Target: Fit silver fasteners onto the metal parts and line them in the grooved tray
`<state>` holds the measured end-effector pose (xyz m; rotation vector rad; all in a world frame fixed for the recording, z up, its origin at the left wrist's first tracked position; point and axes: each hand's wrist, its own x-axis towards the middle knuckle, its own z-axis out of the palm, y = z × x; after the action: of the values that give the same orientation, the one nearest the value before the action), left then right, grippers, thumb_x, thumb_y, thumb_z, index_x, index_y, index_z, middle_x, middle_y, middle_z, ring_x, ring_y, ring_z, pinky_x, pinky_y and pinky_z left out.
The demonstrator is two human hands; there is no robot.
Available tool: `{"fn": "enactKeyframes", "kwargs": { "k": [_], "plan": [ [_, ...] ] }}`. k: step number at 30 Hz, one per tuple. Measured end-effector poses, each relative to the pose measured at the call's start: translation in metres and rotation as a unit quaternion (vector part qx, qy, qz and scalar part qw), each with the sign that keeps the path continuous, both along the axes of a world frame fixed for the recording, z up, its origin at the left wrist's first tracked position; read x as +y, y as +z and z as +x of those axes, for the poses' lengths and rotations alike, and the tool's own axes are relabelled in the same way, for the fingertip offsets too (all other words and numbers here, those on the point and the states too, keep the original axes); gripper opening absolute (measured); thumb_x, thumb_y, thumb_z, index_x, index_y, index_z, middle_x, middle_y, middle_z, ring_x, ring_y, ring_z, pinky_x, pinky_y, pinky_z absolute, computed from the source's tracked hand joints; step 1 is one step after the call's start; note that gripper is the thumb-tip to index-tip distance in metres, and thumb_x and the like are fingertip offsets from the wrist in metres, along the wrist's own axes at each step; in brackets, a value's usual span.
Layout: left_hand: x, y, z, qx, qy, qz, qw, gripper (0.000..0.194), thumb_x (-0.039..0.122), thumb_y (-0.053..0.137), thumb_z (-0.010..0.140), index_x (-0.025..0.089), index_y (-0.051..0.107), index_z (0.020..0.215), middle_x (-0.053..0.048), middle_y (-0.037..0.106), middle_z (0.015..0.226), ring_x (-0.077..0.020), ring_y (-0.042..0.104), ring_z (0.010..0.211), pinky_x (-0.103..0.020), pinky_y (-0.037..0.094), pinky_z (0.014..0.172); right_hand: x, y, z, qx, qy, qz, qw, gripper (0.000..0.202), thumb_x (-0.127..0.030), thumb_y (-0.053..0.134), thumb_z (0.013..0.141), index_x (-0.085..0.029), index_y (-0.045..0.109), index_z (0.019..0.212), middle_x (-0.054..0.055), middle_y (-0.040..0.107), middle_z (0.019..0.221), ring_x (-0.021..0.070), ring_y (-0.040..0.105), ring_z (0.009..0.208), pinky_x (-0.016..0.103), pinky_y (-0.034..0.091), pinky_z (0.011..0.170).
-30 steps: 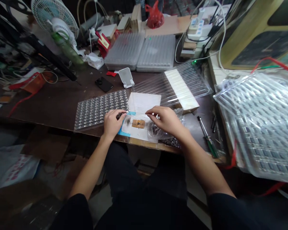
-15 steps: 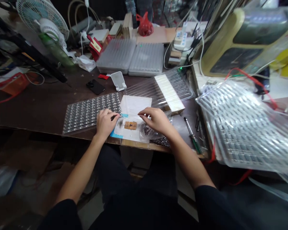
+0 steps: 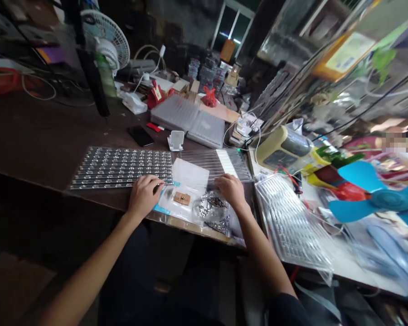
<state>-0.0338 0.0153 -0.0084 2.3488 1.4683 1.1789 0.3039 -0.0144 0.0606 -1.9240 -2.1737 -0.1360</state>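
Observation:
My left hand [image 3: 143, 195] rests at the near right corner of a clear tray [image 3: 122, 166] filled with rows of small metal parts. Its thumb and fingers are closed around a small dark thing I cannot make out. To its right, a small brown block [image 3: 182, 198] with a dark dot in its middle lies on a white sheet. My right hand [image 3: 231, 190] is at the near end of a white strip [image 3: 226, 163] on a ribbed clear tray [image 3: 204, 158]. Its fingers are bent together, their tips hidden. Just left of it lies a clear bag of small metal parts [image 3: 212, 207].
A phone [image 3: 141, 135] and a small white stand [image 3: 176, 141] lie beyond the trays. Two stacks of clear trays [image 3: 177, 111] stand farther back. Stacked clear trays [image 3: 289, 222] lie on the right-hand table, near a blue-bladed fan [image 3: 391, 199].
The head view has swung up and to the right. My right hand has moved from beside the brown block to the white strip. My left hand stays by the tray's corner.

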Motion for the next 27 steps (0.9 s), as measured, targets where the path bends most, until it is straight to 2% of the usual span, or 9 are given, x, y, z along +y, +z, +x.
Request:
{"fn": "enactKeyframes", "kwargs": {
  "k": [5,11,15,18,21,23,25,26,27],
  "plan": [
    [-0.001,-0.002,0.001,-0.027,-0.004,-0.009,1.000,0.017,0.026,0.057,0.096,0.022,0.073,0.092,-0.007,0.070,0.105,-0.0268,0.060,0.098,-0.040,0.046,0.088,-0.004,0.016,0.018,-0.057,0.035,0.068,0.995,0.021,-0.020,0.057,0.095,-0.020,0.074,0.107,0.010,0.074,0.109,0.0258,0.066,0.100,0.037,0.046,0.086],
    [-0.001,-0.008,0.001,-0.059,0.005,-0.020,0.998,0.017,0.026,0.057,0.096,0.021,0.073,0.093,-0.007,0.070,0.105,-0.0269,0.060,0.099,-0.040,0.046,0.092,-0.009,0.032,0.031,-0.104,0.063,0.080,0.989,0.025,-0.022,0.049,0.100,-0.018,0.071,0.110,0.013,0.074,0.107,0.0270,0.066,0.098,0.041,0.048,0.089],
    [-0.001,-0.001,0.002,-0.076,0.002,-0.029,0.997,0.018,0.025,0.056,0.095,0.019,0.073,0.093,-0.010,0.071,0.103,-0.0273,0.060,0.099,-0.042,0.047,0.093,-0.007,0.038,0.030,-0.088,0.093,0.091,0.988,0.028,-0.026,0.048,0.100,-0.018,0.075,0.107,0.013,0.075,0.101,0.0263,0.067,0.093,0.038,0.051,0.083],
    [-0.002,0.008,0.003,-0.115,-0.020,-0.032,0.993,0.021,0.028,0.055,0.097,0.019,0.074,0.094,-0.010,0.072,0.102,-0.0274,0.062,0.101,-0.043,0.047,0.096,-0.006,0.043,0.025,-0.070,0.102,0.146,0.981,0.026,-0.024,0.052,0.099,-0.021,0.077,0.105,0.012,0.076,0.097,0.0251,0.068,0.088,0.037,0.052,0.079],
    [-0.006,0.012,0.008,-0.241,-0.073,-0.085,0.964,0.031,0.038,0.049,0.101,0.019,0.074,0.102,-0.010,0.074,0.105,-0.0258,0.067,0.103,-0.043,0.051,0.096,-0.010,0.047,0.011,-0.077,0.106,0.206,0.970,0.023,-0.022,0.057,0.096,-0.026,0.079,0.103,0.008,0.077,0.091,0.0229,0.068,0.081,0.038,0.051,0.076],
    [-0.012,0.014,0.012,-0.355,-0.118,-0.179,0.910,0.044,0.047,0.039,0.105,0.018,0.068,0.121,-0.013,0.075,0.111,-0.0241,0.071,0.100,-0.039,0.056,0.087,-0.017,0.049,-0.002,-0.087,0.138,0.235,0.958,0.022,-0.020,0.061,0.095,-0.028,0.080,0.102,0.006,0.077,0.088,0.0207,0.068,0.077,0.036,0.051,0.073],
    [-0.021,0.016,0.011,-0.426,-0.131,-0.230,0.865,0.055,0.055,0.032,0.106,0.020,0.053,0.142,-0.017,0.070,0.126,-0.0239,0.073,0.103,-0.036,0.059,0.082,-0.026,0.051,-0.016,-0.090,0.183,0.255,0.945,0.022,-0.018,0.064,0.093,-0.030,0.080,0.102,0.004,0.078,0.085,0.0187,0.069,0.075,0.034,0.050,0.070],
    [-0.026,0.019,0.009,-0.434,-0.117,-0.216,0.867,0.058,0.057,0.034,0.105,0.022,0.044,0.150,-0.018,0.064,0.137,-0.0250,0.070,0.113,-0.037,0.059,0.086,-0.031,0.053,-0.023,-0.088,0.202,0.263,0.939,0.023,-0.017,0.065,0.093,-0.031,0.079,0.103,0.003,0.078,0.085,0.0180,0.069,0.075,0.033,0.049,0.070],
    [-0.031,0.024,0.004,-0.422,-0.088,-0.176,0.885,0.062,0.059,0.039,0.103,0.024,0.037,0.155,-0.019,0.054,0.149,-0.0268,0.063,0.126,-0.040,0.057,0.094,-0.036,0.056,-0.029,-0.085,0.216,0.272,0.934,0.025,-0.015,0.066,0.092,-0.032,0.079,0.104,0.002,0.077,0.084,0.0174,0.070,0.075,0.033,0.049,0.069]
  ]
}}
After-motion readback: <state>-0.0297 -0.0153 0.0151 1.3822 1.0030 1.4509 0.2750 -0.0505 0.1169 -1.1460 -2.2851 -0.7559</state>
